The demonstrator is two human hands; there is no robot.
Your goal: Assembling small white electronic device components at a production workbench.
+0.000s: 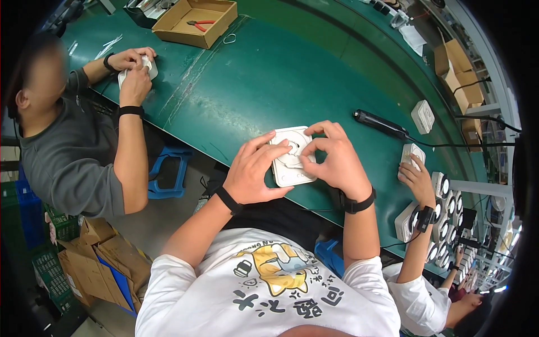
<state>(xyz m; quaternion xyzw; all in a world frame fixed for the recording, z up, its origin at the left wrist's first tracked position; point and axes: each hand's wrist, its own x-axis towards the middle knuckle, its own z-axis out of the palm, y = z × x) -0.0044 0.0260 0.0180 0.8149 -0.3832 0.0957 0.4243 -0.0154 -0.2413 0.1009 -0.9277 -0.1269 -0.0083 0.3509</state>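
A white, square, round-cornered housing (287, 178) lies at the green table's near edge in front of me, with a round recess in its upper face. My left hand (251, 168) grips its left side, fingertips resting over the recess and thumb stretched along the near edge. On the opposite side, my right hand (339, 160) bends over the housing. Its index finger and thumb pinch together at the recess, beside a thin white curved piece (292, 159). What exactly sits between those fingertips is too small to make out.
A black electric screwdriver (382, 123) with a cord lies to the right, near another white housing (423, 117). Co-workers sit left and right, each handling a white housing. Far left stands a cardboard box (193, 25) holding red-handled pliers (200, 24). Several white units are stacked at right.
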